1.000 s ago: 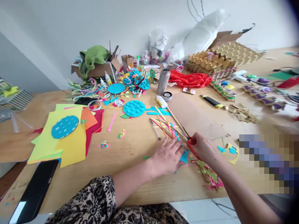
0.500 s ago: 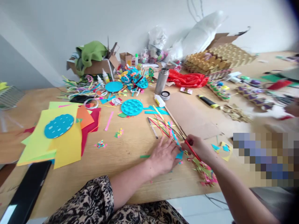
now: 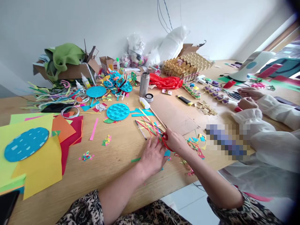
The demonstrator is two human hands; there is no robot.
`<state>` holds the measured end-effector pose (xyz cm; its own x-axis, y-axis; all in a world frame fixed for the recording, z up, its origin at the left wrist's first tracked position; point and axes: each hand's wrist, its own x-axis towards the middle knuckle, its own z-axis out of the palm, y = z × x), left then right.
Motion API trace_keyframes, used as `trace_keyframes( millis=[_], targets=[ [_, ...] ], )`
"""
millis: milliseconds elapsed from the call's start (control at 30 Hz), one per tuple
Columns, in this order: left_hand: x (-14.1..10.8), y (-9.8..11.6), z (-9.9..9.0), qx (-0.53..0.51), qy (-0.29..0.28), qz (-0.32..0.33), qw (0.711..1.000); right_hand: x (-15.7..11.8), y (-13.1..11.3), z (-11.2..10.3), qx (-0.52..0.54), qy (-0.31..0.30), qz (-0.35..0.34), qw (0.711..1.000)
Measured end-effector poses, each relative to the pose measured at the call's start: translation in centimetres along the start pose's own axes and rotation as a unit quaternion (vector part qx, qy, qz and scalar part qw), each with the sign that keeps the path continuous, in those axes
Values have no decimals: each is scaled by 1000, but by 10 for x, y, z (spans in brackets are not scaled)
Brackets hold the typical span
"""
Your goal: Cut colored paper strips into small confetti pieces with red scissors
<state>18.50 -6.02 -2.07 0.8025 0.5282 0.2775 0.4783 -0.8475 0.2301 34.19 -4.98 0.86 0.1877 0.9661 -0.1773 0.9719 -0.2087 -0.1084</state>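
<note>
My left hand (image 3: 153, 156) rests palm down on the table, fingers stretched out and apart. Its fingertips touch the near end of a loose bunch of thin coloured paper strips (image 3: 150, 125). My right hand (image 3: 176, 142) grips red-handled scissors (image 3: 167, 146), which sit right against the left fingers; how far the blades are apart cannot be made out. A piece of blue paper (image 3: 167, 153) shows beside the left hand. Left of the strips lies a pen (image 3: 141, 130). Cut scraps (image 3: 195, 146) are scattered to the right of my right hand.
Blue dotted ovals (image 3: 117, 111) and coloured paper sheets (image 3: 42, 156) lie to the left. Behind the strips stand a steel flask (image 3: 144, 84) and a white glue bottle (image 3: 144, 103). Brown cardboard (image 3: 173, 112) lies beyond my hands. A co-worker's hands (image 3: 248, 98) are at the right.
The view has swung to the right, bringing the co-worker's white sleeves into sight. My right hand with the scissors has moved closer to my left hand, which stays flat by the strips.
</note>
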Motion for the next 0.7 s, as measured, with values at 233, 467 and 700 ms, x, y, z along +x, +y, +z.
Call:
trace_keyframes(
  millis=[233,467,700],
  targets=[
    [1,0,5,-5,-7,0,1000,1,-8,0,-46,2,-9,999],
    [1,-1,8,1,-13,-1,1000,4,-5,-7,-53,-5,-9,999],
    [1,-1,6,-1,-29,3,1000,15,23,-47,-5,-39,-22,999]
  ],
)
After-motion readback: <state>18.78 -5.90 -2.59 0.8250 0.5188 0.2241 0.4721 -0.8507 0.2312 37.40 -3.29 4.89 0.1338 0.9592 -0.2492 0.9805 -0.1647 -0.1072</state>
